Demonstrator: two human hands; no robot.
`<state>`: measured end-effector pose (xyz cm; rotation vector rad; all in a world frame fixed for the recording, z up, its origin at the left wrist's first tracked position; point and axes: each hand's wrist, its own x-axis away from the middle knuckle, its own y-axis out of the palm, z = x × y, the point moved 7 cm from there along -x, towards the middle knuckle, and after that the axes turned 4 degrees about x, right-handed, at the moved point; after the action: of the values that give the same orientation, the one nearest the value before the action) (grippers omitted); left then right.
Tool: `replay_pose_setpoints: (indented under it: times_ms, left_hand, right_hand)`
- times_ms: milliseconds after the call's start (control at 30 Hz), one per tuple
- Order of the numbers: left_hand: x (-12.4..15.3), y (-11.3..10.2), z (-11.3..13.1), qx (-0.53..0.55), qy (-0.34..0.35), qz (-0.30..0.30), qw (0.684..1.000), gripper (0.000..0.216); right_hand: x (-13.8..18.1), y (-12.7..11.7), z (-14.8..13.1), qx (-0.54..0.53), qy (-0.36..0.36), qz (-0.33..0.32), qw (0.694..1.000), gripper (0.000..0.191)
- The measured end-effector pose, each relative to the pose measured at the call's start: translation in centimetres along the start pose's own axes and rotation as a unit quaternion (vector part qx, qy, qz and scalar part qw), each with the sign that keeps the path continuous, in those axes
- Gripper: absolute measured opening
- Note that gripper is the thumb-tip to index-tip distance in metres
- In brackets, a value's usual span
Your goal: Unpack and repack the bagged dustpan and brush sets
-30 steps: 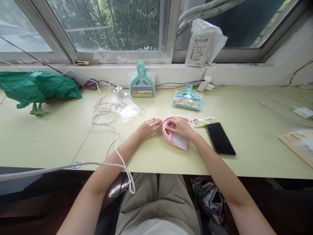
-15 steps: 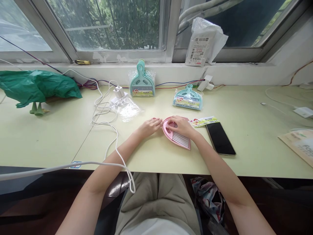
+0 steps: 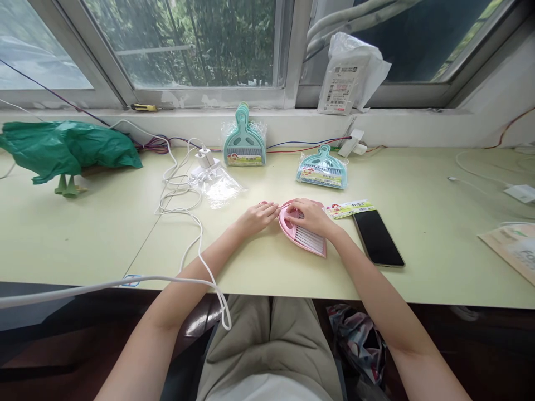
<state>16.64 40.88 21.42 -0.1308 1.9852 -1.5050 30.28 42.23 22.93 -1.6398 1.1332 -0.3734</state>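
Observation:
A pink mini dustpan with a white-bristled brush [image 3: 310,239] nested in it lies on the table in front of me, its bristle side toward the right. My left hand [image 3: 258,217] is closed over the handle end, covering most of it; only a bit of pink shows beyond the fingers. My right hand [image 3: 310,215] lies across the pan and the brush's body, fingers bent around the pink part near its cut-out. A printed header card [image 3: 350,208] sits just right of that hand, overlapping the top of a black phone [image 3: 379,238].
Teal dustpan sets in clear wrap stand [image 3: 244,139] and lie [image 3: 321,170] toward the back. White cables [image 3: 179,206], a charger [image 3: 204,157] and clear plastic wrap [image 3: 221,188] are on the left, beyond them a green bag [image 3: 71,147]. A wrapped package [image 3: 346,78] leans at the window.
The view has shifted very slightly. Both hands and the pink dustpan set keep practically the same position.

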Motion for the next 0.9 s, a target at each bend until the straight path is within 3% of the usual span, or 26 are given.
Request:
replay_pose_setpoints:
  times_ms: [533,900]
  left_hand:
    - [0.0,0.2,0.9,-0.068,0.036,-0.042,0.996,0.031]
    - [0.2,-0.6,1.2,-0.056,0.088,0.008,0.995,0.036]
  right_hand:
    - [0.1,0.1,0.2,-0.066,-0.014,-0.021,0.998,0.016]
    - [0.0,0.4,0.5,-0.074,-0.010,-0.014,0.997,0.014]
